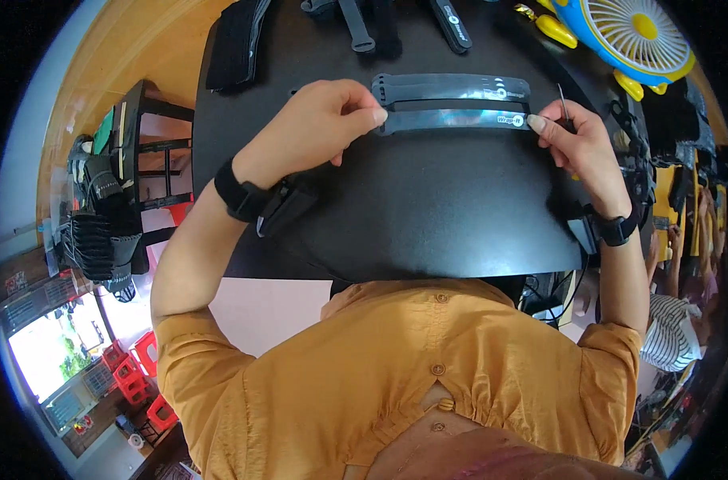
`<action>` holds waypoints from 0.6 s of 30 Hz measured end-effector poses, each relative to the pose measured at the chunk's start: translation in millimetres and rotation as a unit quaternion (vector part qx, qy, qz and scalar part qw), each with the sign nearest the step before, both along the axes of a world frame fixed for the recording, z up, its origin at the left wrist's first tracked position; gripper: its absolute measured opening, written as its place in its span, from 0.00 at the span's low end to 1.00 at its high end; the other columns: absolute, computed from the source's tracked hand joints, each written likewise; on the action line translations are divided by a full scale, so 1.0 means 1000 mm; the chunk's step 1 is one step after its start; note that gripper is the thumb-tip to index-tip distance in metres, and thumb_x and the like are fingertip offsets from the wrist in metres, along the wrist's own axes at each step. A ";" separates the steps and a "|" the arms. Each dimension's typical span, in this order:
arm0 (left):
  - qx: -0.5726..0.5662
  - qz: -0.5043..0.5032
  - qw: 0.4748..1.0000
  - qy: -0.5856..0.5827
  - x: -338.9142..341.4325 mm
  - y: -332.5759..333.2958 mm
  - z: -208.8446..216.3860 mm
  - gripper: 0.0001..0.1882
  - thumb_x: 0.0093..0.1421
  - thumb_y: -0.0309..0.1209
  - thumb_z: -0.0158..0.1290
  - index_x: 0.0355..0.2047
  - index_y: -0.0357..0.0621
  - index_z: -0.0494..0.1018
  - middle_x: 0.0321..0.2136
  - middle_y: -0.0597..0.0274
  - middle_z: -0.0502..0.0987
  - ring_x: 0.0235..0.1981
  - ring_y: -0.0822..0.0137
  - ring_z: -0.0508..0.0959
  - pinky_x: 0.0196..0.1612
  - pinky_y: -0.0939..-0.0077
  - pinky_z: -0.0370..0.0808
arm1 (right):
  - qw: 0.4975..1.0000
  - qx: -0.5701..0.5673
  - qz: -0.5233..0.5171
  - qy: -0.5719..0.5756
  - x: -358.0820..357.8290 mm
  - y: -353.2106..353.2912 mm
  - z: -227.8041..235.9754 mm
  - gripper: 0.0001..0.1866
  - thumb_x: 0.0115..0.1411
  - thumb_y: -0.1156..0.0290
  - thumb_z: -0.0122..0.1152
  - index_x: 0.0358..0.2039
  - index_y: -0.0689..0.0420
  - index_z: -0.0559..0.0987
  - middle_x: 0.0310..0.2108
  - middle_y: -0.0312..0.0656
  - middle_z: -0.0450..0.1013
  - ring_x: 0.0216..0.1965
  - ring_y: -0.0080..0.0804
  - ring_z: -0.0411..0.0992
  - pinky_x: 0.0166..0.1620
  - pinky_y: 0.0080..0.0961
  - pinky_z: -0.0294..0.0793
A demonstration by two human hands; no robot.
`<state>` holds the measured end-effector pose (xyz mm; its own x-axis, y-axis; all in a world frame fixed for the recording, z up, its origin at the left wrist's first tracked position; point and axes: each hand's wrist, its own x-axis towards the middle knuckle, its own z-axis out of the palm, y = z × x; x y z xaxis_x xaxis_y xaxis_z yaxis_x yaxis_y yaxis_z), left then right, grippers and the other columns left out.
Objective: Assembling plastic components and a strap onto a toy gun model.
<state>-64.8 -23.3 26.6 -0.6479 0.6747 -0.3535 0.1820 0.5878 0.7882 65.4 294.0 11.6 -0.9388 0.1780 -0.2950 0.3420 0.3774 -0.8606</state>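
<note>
A flat dark strap (444, 121) with a white printed mark near its right end stretches level between my hands, just above the black table. My left hand (320, 120) pinches its left end between thumb and fingers. At the right end, my right hand (580, 140) pinches the strap with thumb and forefinger. A thin pointed metal tool (562, 98) also sticks up from the right hand; the fingers hide most of it, so its kind is unclear. Right behind the held strap lies a similar strap (444, 88) with slots at its left end.
A stack of black straps (237, 44) lies at the table's far left, with more straps (356, 28) at the far middle. A blue and yellow toy-shaped fan (632, 36) stands far right. Dark straps (632, 152) pile along the right edge. Another table (152, 108) stands left.
</note>
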 end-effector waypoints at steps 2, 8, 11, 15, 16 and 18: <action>-0.001 -0.005 0.999 0.031 -0.010 0.006 -0.007 0.13 0.66 0.38 0.53 0.38 0.40 0.75 0.20 0.71 0.70 0.15 0.79 0.68 0.19 0.83 0.66 | 0.999 0.043 0.016 0.007 -0.009 0.008 -0.008 0.10 0.64 0.61 0.62 0.36 0.55 0.79 0.23 0.28 0.72 0.19 0.12 0.63 0.21 0.11 0.60; -0.042 -0.007 0.996 0.081 -0.024 0.016 -0.018 0.15 0.64 0.40 0.55 0.36 0.39 0.77 0.20 0.69 0.71 0.15 0.79 0.69 0.17 0.82 0.67 | 1.000 0.004 -0.014 -0.022 -0.019 0.014 -0.014 0.10 0.62 0.61 0.64 0.34 0.55 0.78 0.23 0.29 0.71 0.18 0.12 0.63 0.20 0.12 0.60; -0.035 0.007 0.997 0.070 -0.027 0.015 -0.025 0.15 0.64 0.40 0.55 0.36 0.38 0.77 0.20 0.69 0.72 0.15 0.79 0.69 0.18 0.82 0.68 | 0.999 0.026 -0.014 -0.042 -0.021 0.017 -0.016 0.10 0.63 0.61 0.63 0.34 0.55 0.78 0.22 0.28 0.71 0.17 0.12 0.63 0.18 0.11 0.58; -0.027 0.028 0.998 0.056 -0.027 0.016 -0.025 0.16 0.64 0.40 0.55 0.36 0.37 0.76 0.19 0.68 0.72 0.15 0.79 0.70 0.17 0.82 0.68 | 0.999 0.020 -0.022 -0.044 -0.021 0.016 -0.016 0.11 0.64 0.61 0.62 0.34 0.55 0.77 0.22 0.28 0.71 0.16 0.12 0.63 0.17 0.11 0.56; -0.034 0.029 0.997 0.057 -0.027 0.018 -0.023 0.16 0.64 0.40 0.56 0.35 0.37 0.76 0.18 0.68 0.72 0.14 0.78 0.71 0.17 0.82 0.68 | 0.999 0.028 -0.023 -0.035 -0.020 0.016 -0.017 0.11 0.64 0.61 0.62 0.34 0.55 0.77 0.21 0.28 0.71 0.15 0.12 0.63 0.16 0.11 0.57; -0.036 0.025 0.997 0.057 -0.027 0.019 -0.024 0.16 0.64 0.40 0.56 0.34 0.36 0.76 0.17 0.68 0.72 0.14 0.78 0.71 0.16 0.82 0.68 | 0.998 0.039 -0.028 -0.027 -0.019 0.016 -0.017 0.10 0.64 0.61 0.62 0.34 0.55 0.77 0.21 0.28 0.71 0.15 0.12 0.63 0.16 0.11 0.57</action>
